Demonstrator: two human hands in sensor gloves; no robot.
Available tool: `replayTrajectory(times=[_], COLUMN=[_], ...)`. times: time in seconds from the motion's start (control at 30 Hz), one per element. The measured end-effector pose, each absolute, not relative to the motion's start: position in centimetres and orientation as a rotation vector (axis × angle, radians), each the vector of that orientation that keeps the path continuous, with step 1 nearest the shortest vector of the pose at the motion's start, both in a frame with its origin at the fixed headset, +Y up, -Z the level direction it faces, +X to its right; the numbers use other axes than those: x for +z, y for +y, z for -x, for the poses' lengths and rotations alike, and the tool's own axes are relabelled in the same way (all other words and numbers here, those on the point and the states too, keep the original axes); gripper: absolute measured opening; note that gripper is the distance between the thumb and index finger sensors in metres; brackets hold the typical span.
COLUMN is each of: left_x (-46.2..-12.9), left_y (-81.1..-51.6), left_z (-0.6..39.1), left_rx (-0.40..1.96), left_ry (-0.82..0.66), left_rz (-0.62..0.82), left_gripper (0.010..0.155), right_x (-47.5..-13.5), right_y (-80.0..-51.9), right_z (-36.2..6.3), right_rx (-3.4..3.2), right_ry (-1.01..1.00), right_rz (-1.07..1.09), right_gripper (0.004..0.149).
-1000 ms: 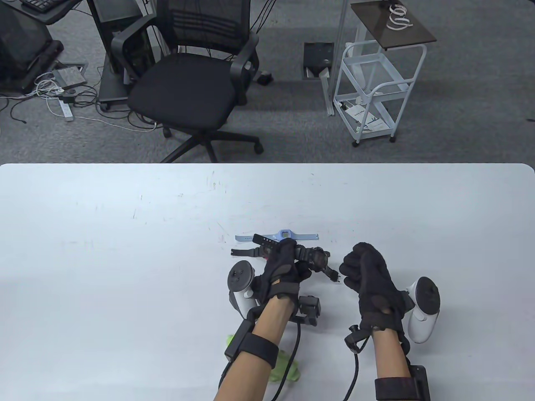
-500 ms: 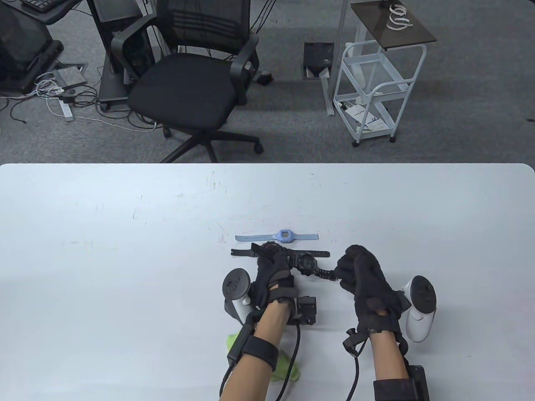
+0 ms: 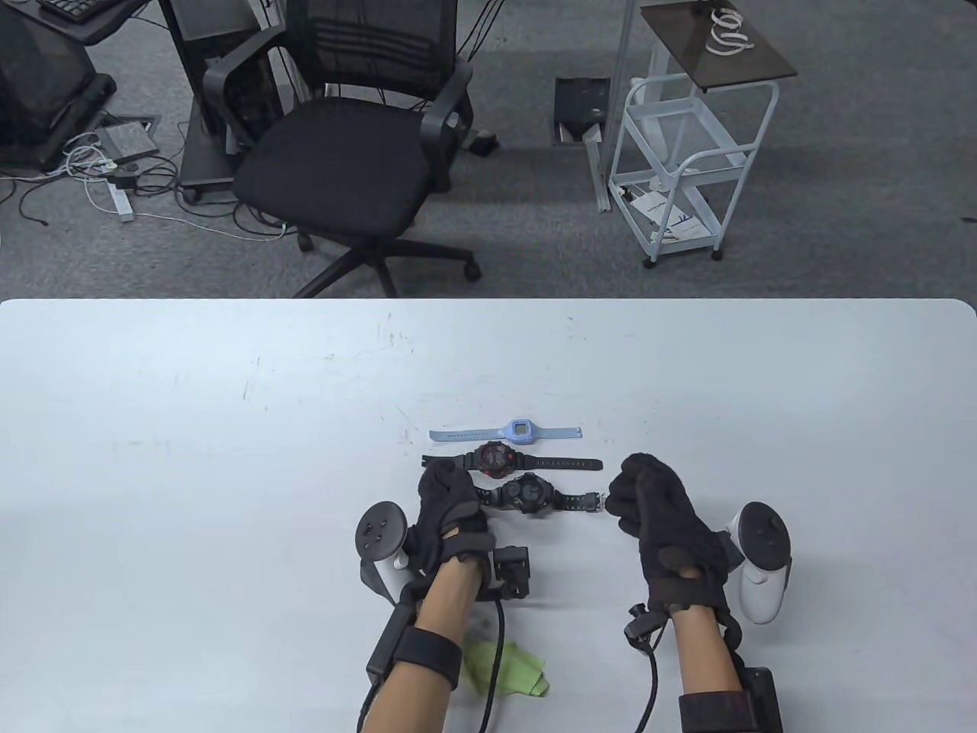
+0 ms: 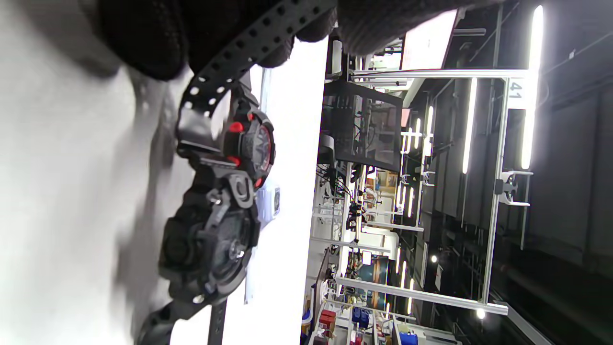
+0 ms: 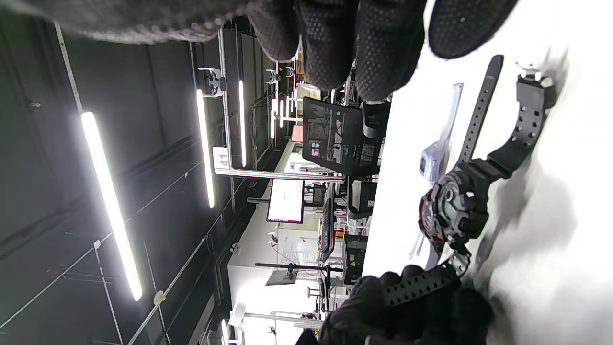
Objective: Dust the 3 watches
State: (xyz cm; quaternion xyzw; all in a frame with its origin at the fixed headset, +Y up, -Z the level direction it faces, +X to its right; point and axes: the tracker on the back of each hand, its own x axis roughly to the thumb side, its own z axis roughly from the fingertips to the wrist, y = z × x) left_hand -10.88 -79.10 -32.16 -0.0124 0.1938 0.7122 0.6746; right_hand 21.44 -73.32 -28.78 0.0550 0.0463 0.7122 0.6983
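Now black watch point(image 3: 529, 494) flat, lower down.

table point(image 3: 191, 458) bare from 9 through 12 to 3 o'clock. three watches point(image 3: 513, 462) stacked centre, tight rows. green cloth point(image 3: 507, 670) at 6, under left forearm.

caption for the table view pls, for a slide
Left hand holds the nearest black watch's strap, right hand at its buckle end.

far watch point(image 3: 520, 431) | middle watch point(image 3: 494, 458) | near watch point(image 3: 528, 493) between hands
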Motion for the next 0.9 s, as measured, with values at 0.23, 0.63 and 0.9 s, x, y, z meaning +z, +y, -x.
replayTrajectory(times=[0.23,0.63,0.9], left_x=[-32.1,-31.7,-30.1], left_y=[-78.6,-77.1,-73.5], left_z=[12.7,18.3,21.1], left_rx=[1.543,1.360,1.040], left_ry=[0.414,0.329,0.004], left_rz=[0.006,-0.006,-0.008], left_gripper=[0.066,0.065,0.065], right_x=[-28.8,-28.9,-28.9], right_y=[-73.3,-73.3,-72.8], right_z=[-21.4,-20.9,-19.9], right_rx=[1.582,1.661,1.785], right_ry=[0.106,0.137,0.162], right_rz=[-0.126,-0.146,-0.199], right_gripper=[0.064,0.063,0.063])
